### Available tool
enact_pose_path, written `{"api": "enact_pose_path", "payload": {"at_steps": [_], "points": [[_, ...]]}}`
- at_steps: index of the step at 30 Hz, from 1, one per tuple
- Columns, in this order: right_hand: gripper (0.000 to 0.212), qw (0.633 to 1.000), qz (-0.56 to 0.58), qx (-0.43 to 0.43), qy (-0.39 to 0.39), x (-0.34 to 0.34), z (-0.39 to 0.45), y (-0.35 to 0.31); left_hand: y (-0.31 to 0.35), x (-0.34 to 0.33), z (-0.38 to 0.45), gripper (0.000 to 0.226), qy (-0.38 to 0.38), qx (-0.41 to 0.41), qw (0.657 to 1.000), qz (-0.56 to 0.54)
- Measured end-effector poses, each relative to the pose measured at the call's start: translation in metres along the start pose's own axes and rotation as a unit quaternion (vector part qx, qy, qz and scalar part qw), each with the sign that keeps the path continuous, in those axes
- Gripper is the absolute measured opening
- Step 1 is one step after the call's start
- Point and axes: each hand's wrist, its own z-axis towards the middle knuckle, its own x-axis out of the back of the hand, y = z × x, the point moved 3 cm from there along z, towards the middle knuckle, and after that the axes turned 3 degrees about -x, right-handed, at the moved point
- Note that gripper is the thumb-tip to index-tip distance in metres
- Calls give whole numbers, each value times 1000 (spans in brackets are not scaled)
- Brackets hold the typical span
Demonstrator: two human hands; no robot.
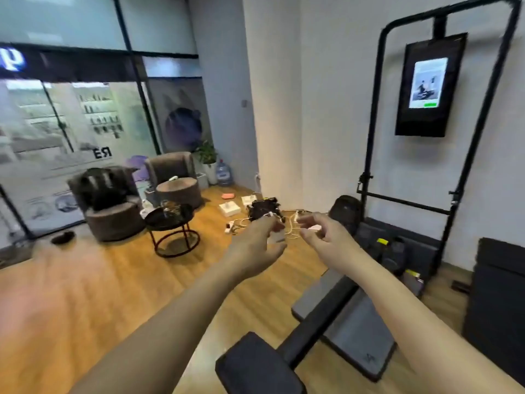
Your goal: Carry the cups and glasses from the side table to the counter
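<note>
Both hands, left grip [260, 243] and right grip [324, 234], hang loose and empty, well apart from the round black desk [159, 223]; its blurred clear glasses [170, 209] could tip if grabbed hastily.

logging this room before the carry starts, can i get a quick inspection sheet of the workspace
surface: round black side table on a ring-shaped metal frame, standing on the wood floor; no counter in view
job's things: glassware clustered on the side table, too blurred to count
clutter: white boxes, a pink item and a dark device on the floor by the wall
hands: left hand and right hand both held out in front, fingers loose, holding nothing
cables: pale cables tangled on the floor beyond the hands
surroundings: two brown armchairs, a water bottle, a potted plant, a black frame with a lit screen, a bench
</note>
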Motion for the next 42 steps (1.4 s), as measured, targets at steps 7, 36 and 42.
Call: {"api": "enact_pose_path", "payload": {"at_steps": [7, 36, 42], "points": [[19, 986, 24, 77, -144, -227, 51, -118, -178, 131, -135, 38, 72, 159, 984, 31], [29, 975, -5, 49, -217, -665, 513, -174, -759, 263, 51, 36, 51, 238, 970, 13], [27, 979, -16, 24, -202, -735, 628, -146, -889, 266, 132, 36, 20, 219, 976, 11]]}}
